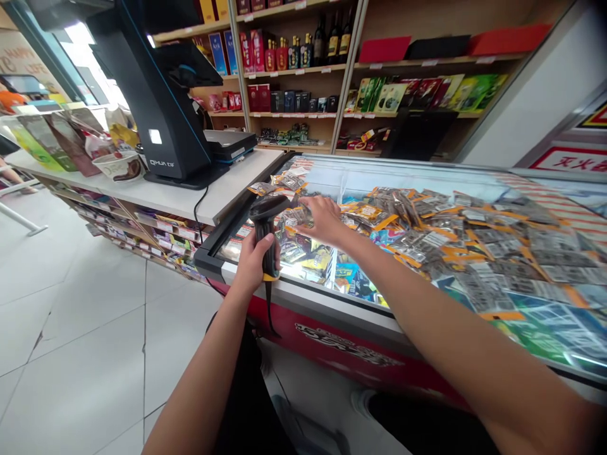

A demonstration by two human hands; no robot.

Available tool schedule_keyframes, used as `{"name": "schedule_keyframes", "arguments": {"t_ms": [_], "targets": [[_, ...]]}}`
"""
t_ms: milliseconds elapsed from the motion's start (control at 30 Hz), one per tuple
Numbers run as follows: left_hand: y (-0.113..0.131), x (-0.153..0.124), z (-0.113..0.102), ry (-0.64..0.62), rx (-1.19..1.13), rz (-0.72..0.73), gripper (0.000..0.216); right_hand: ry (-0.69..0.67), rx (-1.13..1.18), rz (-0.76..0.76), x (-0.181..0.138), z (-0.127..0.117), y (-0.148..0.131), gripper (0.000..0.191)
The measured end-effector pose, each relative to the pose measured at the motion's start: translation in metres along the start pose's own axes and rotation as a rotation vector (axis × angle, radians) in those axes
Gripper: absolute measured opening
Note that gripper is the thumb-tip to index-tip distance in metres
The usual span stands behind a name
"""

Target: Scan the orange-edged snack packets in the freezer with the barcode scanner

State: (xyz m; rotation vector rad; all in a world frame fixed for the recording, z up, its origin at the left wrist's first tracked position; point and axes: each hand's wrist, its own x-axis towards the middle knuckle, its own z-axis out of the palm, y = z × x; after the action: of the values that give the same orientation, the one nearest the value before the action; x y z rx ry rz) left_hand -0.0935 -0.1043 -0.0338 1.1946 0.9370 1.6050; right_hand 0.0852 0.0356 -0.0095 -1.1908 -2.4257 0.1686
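Note:
My left hand (252,260) is wrapped around the grip of a black barcode scanner (268,208). The scanner stands upright over the near left edge of the chest freezer (308,292), its cable hanging down the front. To its right, my right hand (323,219) reaches over the freezer's glass top, thumb and fingers apart. Beneath and around its fingertips are small snack packets (289,181); whether the fingers touch one cannot be made out. A larger spread of snack packets (455,234) with orange edges covers the right part of the glass.
At the left stands a white counter (184,203) with a black checkout terminal (164,114), a paper bowl (121,166) and several bags. Wall shelves (294,72) hold bottles and boxes behind the freezer. Colourful goods show through the glass.

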Motion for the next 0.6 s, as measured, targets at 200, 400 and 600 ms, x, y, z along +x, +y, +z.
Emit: {"name": "schedule_keyframes", "arguments": {"t_ms": [200, 400, 600], "targets": [[0.002, 0.001, 0.002, 0.006, 0.009, 0.011, 0.031, -0.168, 0.010, 0.004, 0.011, 0.006, 0.002, 0.095], [0.003, 0.000, 0.000, -0.036, 0.043, -0.031, 0.031, 0.112, -0.050, -0.070, 0.001, 0.000, 0.000, 0.090], [0.004, 0.000, -0.002, -0.080, 0.059, -0.065, 0.034, 0.167, -0.112, -0.115, -0.007, -0.009, 0.006, 0.086]]}}
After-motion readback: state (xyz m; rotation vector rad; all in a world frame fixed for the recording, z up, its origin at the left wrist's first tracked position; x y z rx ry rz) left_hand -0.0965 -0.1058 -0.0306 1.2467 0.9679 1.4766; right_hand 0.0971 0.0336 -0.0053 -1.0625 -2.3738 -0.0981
